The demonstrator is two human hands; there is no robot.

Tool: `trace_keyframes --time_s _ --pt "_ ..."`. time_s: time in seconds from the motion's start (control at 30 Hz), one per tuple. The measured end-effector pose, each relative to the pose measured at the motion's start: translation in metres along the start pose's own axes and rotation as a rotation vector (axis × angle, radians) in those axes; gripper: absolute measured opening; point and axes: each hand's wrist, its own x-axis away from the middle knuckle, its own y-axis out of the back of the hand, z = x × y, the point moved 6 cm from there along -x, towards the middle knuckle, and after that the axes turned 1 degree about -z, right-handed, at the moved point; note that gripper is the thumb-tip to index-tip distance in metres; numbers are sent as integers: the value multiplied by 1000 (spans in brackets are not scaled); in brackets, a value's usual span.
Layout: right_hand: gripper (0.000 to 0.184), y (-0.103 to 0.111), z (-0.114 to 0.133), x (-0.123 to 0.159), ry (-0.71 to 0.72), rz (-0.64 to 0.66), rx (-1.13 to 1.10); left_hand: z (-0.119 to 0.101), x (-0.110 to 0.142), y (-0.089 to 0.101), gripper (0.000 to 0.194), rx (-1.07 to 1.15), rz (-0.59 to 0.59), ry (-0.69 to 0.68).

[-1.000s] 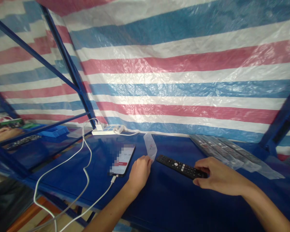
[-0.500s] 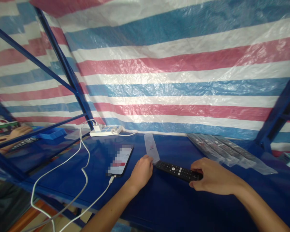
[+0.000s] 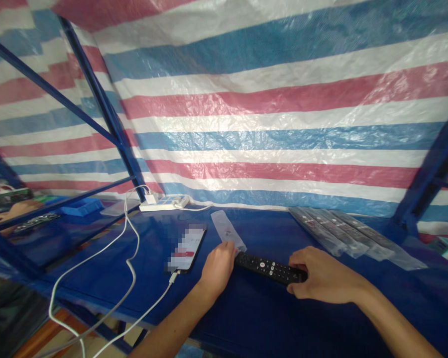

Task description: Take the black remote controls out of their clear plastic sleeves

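Observation:
A black remote control (image 3: 266, 267) lies across the blue table (image 3: 269, 313). My right hand (image 3: 323, 276) grips its right end. My left hand (image 3: 217, 266) pinches the open end of a clear plastic sleeve bag (image 3: 228, 233) that lies flat and points away toward the striped tarp. The remote's left tip meets the mouth of the bag, right at my left fingers.
A phone (image 3: 187, 247) with a lit screen lies left of my left hand, plugged into a white cable (image 3: 129, 263) that runs to a white power strip (image 3: 164, 202). Several bagged remotes (image 3: 343, 231) lie at the back right. Blue frame posts (image 3: 108, 114) stand at both sides.
My right hand has slid the remote leftward until its tip reaches the bag's mouth. The bag, raised in my left hand before, now lies flat on the table.

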Motion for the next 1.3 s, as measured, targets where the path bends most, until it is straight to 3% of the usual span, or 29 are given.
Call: trace_keyframes --time_s 0.27,0.47,0.77,0.87,0.97,1.07,1.17,1.3 --pt "22 -1 7 -4 -22 -48 68 -7 4 -7 25 75 -24 -109" --pt "23 -17 14 -12 -41 -105 131 -9 4 -7 26 79 -38 -132" --pt "23 -43 23 -28 -76 -200 168 -36 12 -14 25 158 -80 -308" --pt "26 -42 21 -29 -67 -176 125 -38 12 -14 25 231 -112 -319" --pt "30 -37 16 -27 31 -90 14 -32 9 -13 26 338 -153 -302" --pt "22 -35 9 -25 100 -10 -92 -27 6 -12 25 452 -169 -293" --pt "16 -36 4 -28 103 -24 -133 -26 7 -13 24 504 -170 -311" --pt "27 -44 5 -33 95 -87 -91 -34 14 -13 24 503 -160 -369"
